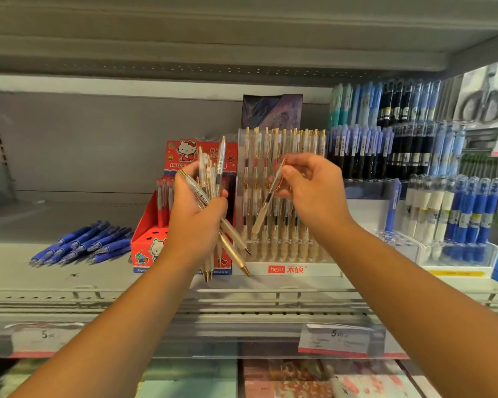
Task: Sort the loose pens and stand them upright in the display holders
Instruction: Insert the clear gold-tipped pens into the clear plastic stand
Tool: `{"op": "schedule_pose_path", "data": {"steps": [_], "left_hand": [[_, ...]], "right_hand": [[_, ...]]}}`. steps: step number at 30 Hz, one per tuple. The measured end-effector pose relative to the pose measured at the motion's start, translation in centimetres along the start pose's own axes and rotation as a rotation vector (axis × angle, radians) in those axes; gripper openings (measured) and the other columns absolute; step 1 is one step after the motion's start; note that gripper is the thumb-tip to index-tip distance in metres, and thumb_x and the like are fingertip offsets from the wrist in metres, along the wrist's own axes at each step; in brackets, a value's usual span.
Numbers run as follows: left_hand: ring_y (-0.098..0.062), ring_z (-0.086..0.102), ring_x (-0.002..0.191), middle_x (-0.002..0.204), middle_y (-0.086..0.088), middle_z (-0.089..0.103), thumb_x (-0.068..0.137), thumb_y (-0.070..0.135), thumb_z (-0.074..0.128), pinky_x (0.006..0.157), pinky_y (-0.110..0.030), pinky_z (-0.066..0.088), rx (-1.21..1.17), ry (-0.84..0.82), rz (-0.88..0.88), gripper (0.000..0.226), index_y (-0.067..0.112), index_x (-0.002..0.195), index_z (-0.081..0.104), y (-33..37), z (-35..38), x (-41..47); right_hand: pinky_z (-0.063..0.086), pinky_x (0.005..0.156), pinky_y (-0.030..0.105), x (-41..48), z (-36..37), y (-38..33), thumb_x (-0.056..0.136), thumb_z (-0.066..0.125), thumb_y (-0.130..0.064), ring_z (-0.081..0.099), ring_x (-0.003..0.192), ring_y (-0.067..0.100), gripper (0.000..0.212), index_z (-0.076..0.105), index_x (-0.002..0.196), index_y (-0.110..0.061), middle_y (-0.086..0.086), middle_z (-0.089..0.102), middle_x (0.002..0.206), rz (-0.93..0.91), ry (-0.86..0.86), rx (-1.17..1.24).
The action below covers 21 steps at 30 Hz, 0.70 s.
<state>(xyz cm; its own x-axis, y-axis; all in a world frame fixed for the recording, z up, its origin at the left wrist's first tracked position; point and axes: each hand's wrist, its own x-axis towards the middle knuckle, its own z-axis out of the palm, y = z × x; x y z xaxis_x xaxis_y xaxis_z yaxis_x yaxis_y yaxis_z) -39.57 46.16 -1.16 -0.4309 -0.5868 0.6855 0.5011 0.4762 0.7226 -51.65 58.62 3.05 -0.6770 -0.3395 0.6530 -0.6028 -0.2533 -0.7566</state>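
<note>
My left hand (197, 214) grips a bundle of several clear, gold-tipped pens (231, 242), tips pointing down and fanned out, in front of the red cartoon-cat box (144, 239). My right hand (308, 186) pinches one more gold-tipped pen (266, 202) near its clip end, tilted with its tip toward the clear tiered display holder (288, 268). That holder stands just behind both hands and carries several matching pens upright in rows. A pile of loose blue pens (84, 242) lies flat on the shelf at the left.
To the right stand more holders with blue and white pens (457, 214) and racks of dark and blue pens (385, 145). A shelf underside (213, 38) hangs overhead. A wire rail (270, 294) and price tags (334, 338) line the shelf's front edge.
</note>
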Motion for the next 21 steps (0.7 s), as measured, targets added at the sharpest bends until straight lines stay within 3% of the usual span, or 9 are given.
{"op": "schedule_pose_path", "data": {"steps": [4, 8, 12, 17, 21], "left_hand": [[-0.012, 0.067, 0.094, 0.108, 0.007, 0.065, 0.095, 0.005, 0.059, 0.076, -0.031, 0.058, -0.016, 0.022, 0.029, 0.048, 0.046, 0.115, 0.046, 0.1, 0.0, -0.1], [0.001, 0.066, 0.088, 0.098, 0.02, 0.065, 0.095, 0.005, 0.059, 0.069, -0.016, 0.054, -0.019, 0.022, 0.045, 0.046, 0.045, 0.114, 0.046, -0.2, 0.0, 0.0], [0.003, 0.064, 0.091, 0.103, 0.018, 0.064, 0.094, 0.005, 0.061, 0.071, -0.014, 0.053, -0.014, 0.024, 0.059, 0.046, 0.04, 0.121, 0.046, -0.4, 0.1, 0.0], [0.007, 0.063, 0.087, 0.094, 0.031, 0.063, 0.094, 0.004, 0.061, 0.066, -0.009, 0.05, 0.01, 0.014, 0.078, 0.045, 0.04, 0.117, 0.046, -0.5, 0.0, 0.0], [0.01, 0.062, 0.089, 0.094, 0.036, 0.061, 0.094, 0.005, 0.061, 0.067, -0.006, 0.048, 0.035, -0.002, 0.095, 0.044, 0.038, 0.118, 0.046, -0.6, 0.1, -0.1]], "right_hand": [[0.061, 0.066, 0.023, 0.1, 1.0, 0.4, 0.098, 0.057, -0.01, 0.069, 0.091, 0.012, 0.016, 0.063, 0.109, -0.02, -0.006, 0.067, 0.101, -0.002, -0.004, -0.029], [0.061, 0.067, 0.026, 0.2, 1.9, 0.4, 0.098, 0.057, -0.011, 0.068, 0.088, 0.012, 0.015, 0.062, 0.107, -0.021, -0.004, 0.066, 0.101, -0.024, -0.08, -0.104], [0.062, 0.069, 0.03, 0.0, 2.9, 0.7, 0.097, 0.059, -0.01, 0.068, 0.086, 0.013, 0.016, 0.067, 0.107, -0.019, -0.005, 0.067, 0.097, -0.064, -0.213, -0.273], [0.06, 0.081, 0.038, -0.5, 3.4, 1.2, 0.095, 0.064, -0.013, 0.068, 0.083, 0.011, 0.02, 0.072, 0.112, -0.013, -0.002, 0.072, 0.097, -0.168, -0.235, -0.478], [0.058, 0.082, 0.029, -0.5, 3.1, 1.2, 0.094, 0.065, -0.02, 0.061, 0.078, -0.001, 0.023, 0.072, 0.116, -0.016, -0.004, 0.073, 0.102, -0.2, -0.235, -0.519]]}}
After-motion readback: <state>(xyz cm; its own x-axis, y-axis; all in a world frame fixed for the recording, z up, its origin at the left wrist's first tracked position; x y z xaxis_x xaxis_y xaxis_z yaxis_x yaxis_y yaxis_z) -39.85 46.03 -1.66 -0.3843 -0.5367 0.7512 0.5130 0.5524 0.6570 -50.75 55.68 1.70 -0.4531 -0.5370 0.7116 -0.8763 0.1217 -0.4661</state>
